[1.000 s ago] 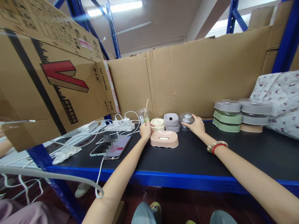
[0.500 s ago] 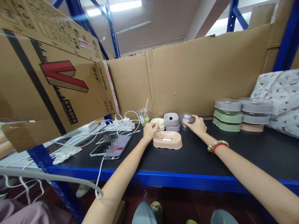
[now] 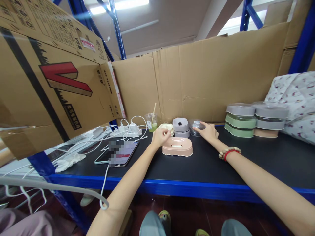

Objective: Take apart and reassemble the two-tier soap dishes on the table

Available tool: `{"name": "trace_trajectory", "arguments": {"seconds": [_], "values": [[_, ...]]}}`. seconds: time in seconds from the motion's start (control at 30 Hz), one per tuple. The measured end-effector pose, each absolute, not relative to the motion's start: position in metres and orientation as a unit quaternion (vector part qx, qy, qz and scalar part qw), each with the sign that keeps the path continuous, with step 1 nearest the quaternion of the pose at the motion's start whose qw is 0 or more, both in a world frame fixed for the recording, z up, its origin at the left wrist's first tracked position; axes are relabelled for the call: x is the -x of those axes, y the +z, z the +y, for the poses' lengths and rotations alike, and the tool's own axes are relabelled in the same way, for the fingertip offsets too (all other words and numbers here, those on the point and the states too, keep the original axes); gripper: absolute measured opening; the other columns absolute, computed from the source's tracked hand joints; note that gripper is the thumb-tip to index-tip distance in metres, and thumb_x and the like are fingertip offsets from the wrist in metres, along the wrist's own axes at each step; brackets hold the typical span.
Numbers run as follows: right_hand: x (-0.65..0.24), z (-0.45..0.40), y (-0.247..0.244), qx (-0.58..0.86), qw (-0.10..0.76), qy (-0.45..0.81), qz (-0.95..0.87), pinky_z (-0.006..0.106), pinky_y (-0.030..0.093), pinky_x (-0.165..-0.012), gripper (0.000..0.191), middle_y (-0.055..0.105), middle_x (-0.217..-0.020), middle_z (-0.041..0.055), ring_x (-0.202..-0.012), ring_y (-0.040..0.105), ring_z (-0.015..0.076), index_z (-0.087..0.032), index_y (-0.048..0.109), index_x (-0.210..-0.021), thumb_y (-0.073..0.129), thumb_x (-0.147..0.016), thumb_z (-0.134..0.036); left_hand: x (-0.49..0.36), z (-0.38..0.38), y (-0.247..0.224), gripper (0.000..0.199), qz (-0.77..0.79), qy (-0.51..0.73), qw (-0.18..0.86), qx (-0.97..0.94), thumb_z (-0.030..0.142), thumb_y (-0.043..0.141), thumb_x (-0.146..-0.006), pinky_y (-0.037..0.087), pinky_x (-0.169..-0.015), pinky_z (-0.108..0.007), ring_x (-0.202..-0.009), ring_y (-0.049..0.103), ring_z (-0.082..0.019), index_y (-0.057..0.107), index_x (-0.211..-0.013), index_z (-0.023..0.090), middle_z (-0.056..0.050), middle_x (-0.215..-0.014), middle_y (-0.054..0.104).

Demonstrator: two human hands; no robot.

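My left hand [image 3: 161, 137] is closed in a pinch between the cream container [image 3: 167, 127] and the pink wavy-edged tissue-box cover [image 3: 177, 146]. Whatever its fingertips hold, if anything, is hidden. My right hand [image 3: 208, 131] has thumb and fingers around the pale knob of a clear round plastic lid [image 3: 192, 132], which sits low at the back of the black shelf. Between the lid and the cream container stands a stack of two grey-lilac square boxes [image 3: 180, 125]. The pink cover rests on the shelf in front of them.
A drink cup [image 3: 152, 127] with a straw and a white power strip [image 3: 128, 132] with cables stand at the back left. A phone [image 3: 124, 155] lies before them. Stacked wavy-edged covers [image 3: 240, 121] and a patterned bag [image 3: 295, 98] occupy the right. Cardboard [image 3: 197, 78] walls the back.
My right hand has shifted slightly left, its fingers closing in around the lid's knob. My left hand has moved slightly right, still pinched. The pink cover appears a little farther right.
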State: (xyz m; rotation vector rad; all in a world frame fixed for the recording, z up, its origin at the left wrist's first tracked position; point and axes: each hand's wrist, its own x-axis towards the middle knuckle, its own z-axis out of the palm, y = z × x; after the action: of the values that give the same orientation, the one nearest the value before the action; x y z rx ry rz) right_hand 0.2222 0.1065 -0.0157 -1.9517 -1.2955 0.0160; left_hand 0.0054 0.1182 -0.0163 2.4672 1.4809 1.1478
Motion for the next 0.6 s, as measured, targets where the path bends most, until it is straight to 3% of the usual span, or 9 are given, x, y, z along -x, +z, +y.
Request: {"name": "trace_trajectory", "arguments": {"seconds": [0.13, 0.37, 0.5, 0.6], "values": [[-0.224, 0.112, -0.020, 0.751, 0.414, -0.020, -0.514, 0.040, 0.044, -0.075, 0.048, 0.052, -0.101, 0.0121, -0.090, 0.060, 0.0295, -0.027, 0.062, -0.113, 0.058, -0.073, -0.054, -0.006, 0.118, -0.015, 0.029, 0.481, 0.365, 0.014, -0.797, 0.020, 0.042, -0.077, 0.028, -0.054, -0.021, -0.054, 0.048, -0.012, 0.060, -0.056, 0.013, -0.001, -0.054, 0.056], [-0.223, 0.110, -0.019, 0.743, 0.428, 0.000, -0.514, 0.042, 0.043, -0.077, 0.046, 0.049, -0.106, 0.0133, -0.089, 0.059, 0.0297, -0.025, 0.062, -0.113, 0.055, -0.076, -0.051, -0.010, 0.115, -0.013, 0.031, 0.516, 0.344, 0.002, -0.784, 0.019, 0.041, -0.080, 0.028, -0.055, -0.020, -0.057, 0.051, -0.012, 0.062, -0.058, 0.012, -0.002, -0.057, 0.057], [-0.217, 0.107, -0.014, 0.717, 0.483, -0.026, -0.502, 0.038, 0.043, -0.073, 0.036, 0.049, -0.108, 0.0110, -0.082, 0.059, 0.0243, -0.023, 0.064, -0.104, 0.049, -0.079, -0.045, -0.011, 0.114, -0.012, 0.035, 0.550, 0.333, -0.011, -0.766, 0.020, 0.038, -0.082, 0.027, -0.055, -0.021, -0.061, 0.053, -0.013, 0.064, -0.060, 0.012, -0.003, -0.058, 0.059], [-0.211, 0.104, -0.012, 0.637, 0.536, -0.081, -0.547, 0.031, 0.042, -0.063, 0.025, 0.055, -0.097, 0.0076, -0.068, 0.057, 0.0174, -0.020, 0.064, -0.086, 0.046, -0.078, -0.037, -0.011, 0.114, -0.012, 0.037, 0.573, 0.318, -0.023, -0.755, 0.022, 0.037, -0.084, 0.026, -0.055, -0.022, -0.065, 0.055, -0.015, 0.066, -0.062, 0.013, -0.004, -0.060, 0.060]]}}
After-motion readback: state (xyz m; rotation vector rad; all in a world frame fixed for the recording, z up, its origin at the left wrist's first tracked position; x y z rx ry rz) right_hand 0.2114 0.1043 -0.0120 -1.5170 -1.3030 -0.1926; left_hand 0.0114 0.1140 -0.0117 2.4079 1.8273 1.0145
